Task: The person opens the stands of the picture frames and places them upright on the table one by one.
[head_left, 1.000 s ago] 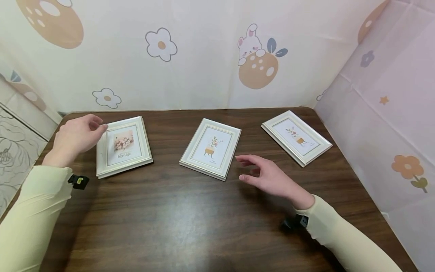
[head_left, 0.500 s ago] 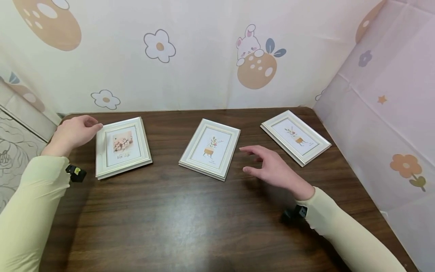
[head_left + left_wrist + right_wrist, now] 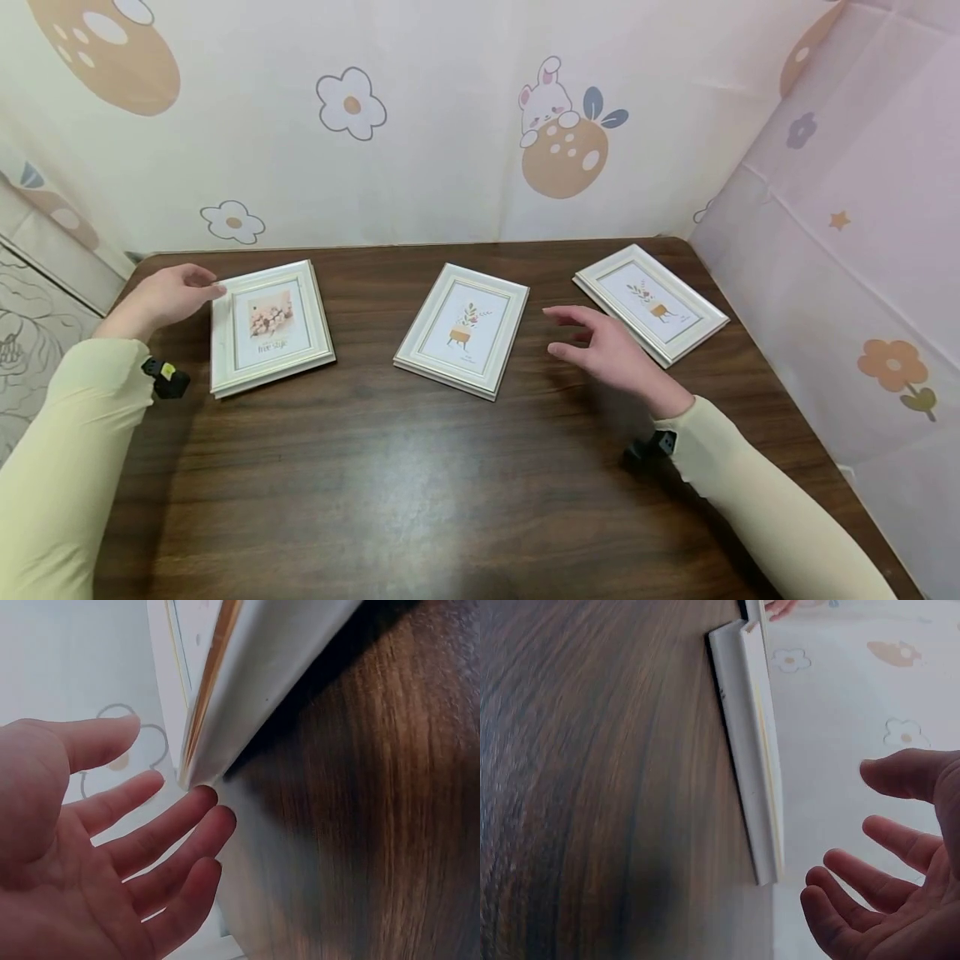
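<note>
Three white picture frames lie flat on the brown wooden table. The left picture frame (image 3: 272,329), with a floral photo and lettering, has my left hand (image 3: 167,298) at its upper left corner. In the left wrist view, spread fingers (image 3: 180,825) reach the frame's edge, the thumb apart from it. Between the middle picture frame (image 3: 467,329) and the right picture frame (image 3: 651,304), both with a plant-pot print, hovers my right hand (image 3: 609,352). Its fingers are relaxed and hold nothing; the right wrist view shows them apart from the middle frame's side (image 3: 750,750).
The wooden table (image 3: 360,500) stands against a printed cloth backdrop (image 3: 435,125) with flowers and a rabbit. A pinkish side cloth (image 3: 847,292) borders the right edge. Black wrist cameras sit at both cuffs.
My left hand has lowered and shifted slightly left to the left picture frame's edge. My right hand has moved away from the middle frame, up and right. The picture frames lie as before.
</note>
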{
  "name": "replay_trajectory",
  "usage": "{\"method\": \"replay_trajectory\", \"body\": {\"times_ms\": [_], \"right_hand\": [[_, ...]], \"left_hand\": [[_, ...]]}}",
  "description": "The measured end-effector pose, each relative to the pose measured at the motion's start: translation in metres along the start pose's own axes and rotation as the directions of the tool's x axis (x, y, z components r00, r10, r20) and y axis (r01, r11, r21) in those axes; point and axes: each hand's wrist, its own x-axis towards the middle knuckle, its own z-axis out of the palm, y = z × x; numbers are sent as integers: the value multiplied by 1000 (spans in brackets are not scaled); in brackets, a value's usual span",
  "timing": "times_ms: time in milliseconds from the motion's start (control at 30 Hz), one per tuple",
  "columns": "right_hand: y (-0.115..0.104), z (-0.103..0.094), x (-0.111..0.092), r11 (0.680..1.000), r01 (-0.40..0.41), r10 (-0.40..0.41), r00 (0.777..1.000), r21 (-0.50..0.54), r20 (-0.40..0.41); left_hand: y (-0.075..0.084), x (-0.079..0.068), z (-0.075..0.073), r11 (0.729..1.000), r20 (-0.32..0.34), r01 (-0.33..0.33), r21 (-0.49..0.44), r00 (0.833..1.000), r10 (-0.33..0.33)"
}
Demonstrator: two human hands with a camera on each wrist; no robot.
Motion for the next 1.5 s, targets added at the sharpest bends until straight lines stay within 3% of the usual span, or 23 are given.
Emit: {"method": "replay_trajectory", "body": {"times_ms": [267, 467, 667, 967, 1167, 1500], "right_hand": [[8, -1, 5, 986, -99, 92, 994, 133, 57], [7, 1, 6, 979, -121, 105, 989, 167, 101], [9, 3, 6, 980, -119, 101, 988, 159, 119], [8, 2, 5, 984, -108, 94, 990, 142, 108], [6, 3, 3, 985, -102, 85, 989, 141, 118], [-2, 8, -9, 1000, -3, 3, 994, -4, 107]], "left_hand": [[-13, 12, 2, 986, 120, 38, -162, 993, -19], [-20, 21, 2, 982, 138, 49, -181, 990, -24], [-23, 25, 3, 965, 162, 107, -238, 984, -70], [-23, 27, 3, 922, 150, 144, -359, 984, -95], [-23, 27, 4, 873, 139, 151, -464, 985, -97], [-23, 23, 8, 793, 106, 143, -592, 989, -100]]}}
